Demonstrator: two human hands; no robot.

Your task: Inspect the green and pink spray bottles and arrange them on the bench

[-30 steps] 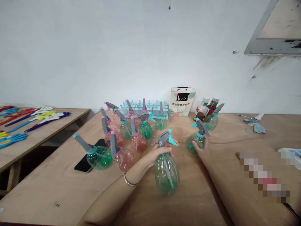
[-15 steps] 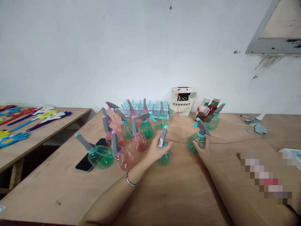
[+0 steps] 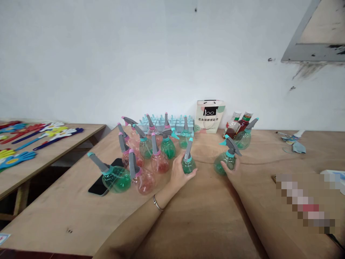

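My left hand [image 3: 180,172] is wrapped around the round body of a green spray bottle [image 3: 189,166], whose grey trigger head stands upright. To its right, my right hand [image 3: 232,172] grips a second green spray bottle [image 3: 223,162] low on the body, and its turquoise nozzle points left. Several pink and green spray bottles crowd the table left of my hands. Among them are a pink spray bottle [image 3: 160,162] close to my left hand and a green spray bottle [image 3: 118,179] leaning over a phone.
A black phone [image 3: 98,187] lies at the left. Pale blue moulds [image 3: 175,126], a paper bag [image 3: 208,118] and red-brown bottles [image 3: 231,127] stand by the wall. Another green sprayer [image 3: 243,138] is behind my right hand. Colourful hand-shaped toys [image 3: 58,131] cover the left table.
My left hand has shifted from the bottle's neck down around its body, and that bottle now sits slightly farther away. My right hand and its bottle have stayed in place.
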